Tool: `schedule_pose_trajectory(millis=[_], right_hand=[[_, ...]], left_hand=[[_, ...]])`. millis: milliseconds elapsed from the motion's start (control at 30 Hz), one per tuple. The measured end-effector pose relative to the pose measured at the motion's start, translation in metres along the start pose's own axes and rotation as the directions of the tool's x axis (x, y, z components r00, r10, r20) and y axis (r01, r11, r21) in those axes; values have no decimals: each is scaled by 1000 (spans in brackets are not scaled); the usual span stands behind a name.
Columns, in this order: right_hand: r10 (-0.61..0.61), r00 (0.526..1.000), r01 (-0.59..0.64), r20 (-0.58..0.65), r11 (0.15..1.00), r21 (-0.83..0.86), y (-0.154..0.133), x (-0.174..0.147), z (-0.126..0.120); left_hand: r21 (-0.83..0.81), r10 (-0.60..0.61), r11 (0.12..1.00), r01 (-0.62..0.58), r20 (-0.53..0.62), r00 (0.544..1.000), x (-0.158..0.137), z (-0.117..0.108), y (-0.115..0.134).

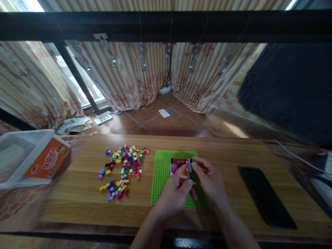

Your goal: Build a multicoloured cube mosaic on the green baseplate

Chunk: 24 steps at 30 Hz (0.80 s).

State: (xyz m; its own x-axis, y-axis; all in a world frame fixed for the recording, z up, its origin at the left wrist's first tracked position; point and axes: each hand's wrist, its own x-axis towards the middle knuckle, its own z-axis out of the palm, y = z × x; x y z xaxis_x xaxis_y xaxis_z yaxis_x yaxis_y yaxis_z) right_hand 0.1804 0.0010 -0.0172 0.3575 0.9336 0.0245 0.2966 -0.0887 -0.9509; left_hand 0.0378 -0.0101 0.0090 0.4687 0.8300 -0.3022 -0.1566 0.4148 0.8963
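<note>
From here, one camera, worn on the person's head, looks forward and down, the left hand [173, 194] and right hand [212, 180] near over the wooden tabletop [225, 152], patterned curtains [127, 77] farther off.

Low in the centre of the frame, here's the left hand [172, 196], bare, and right of it the right hand [211, 180], bare too! Slim fingers, narrow wrists, then uncovered forearms [232, 223], broadening towards the bottom edge.

Loose bricks [130, 159] lie left of the baseplate [161, 173].
</note>
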Motion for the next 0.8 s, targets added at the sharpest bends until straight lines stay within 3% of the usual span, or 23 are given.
schedule_pose_trajectory(millis=[133, 400, 667, 800], right_hand=[[152, 988, -153, 23, 982, 111, -6, 2, 7], [96, 995, -95, 11, 993, -64, -7, 7, 14], [82, 997, -81, 13, 993, -91, -3, 6, 14], [61, 998, -60, -2, 967, -246, 2, 6, 12]], left_hand=[[101, 23, 995, -22, -15, 1000, 1, -2, -3], [160, 75, 985, -68, -33, 997, 0, -2, -6], [161, 86, 984, -81, -27, 996, 0, -1, -10], [148, 67, 987, -62, -29, 997, -2, 0, -10]])
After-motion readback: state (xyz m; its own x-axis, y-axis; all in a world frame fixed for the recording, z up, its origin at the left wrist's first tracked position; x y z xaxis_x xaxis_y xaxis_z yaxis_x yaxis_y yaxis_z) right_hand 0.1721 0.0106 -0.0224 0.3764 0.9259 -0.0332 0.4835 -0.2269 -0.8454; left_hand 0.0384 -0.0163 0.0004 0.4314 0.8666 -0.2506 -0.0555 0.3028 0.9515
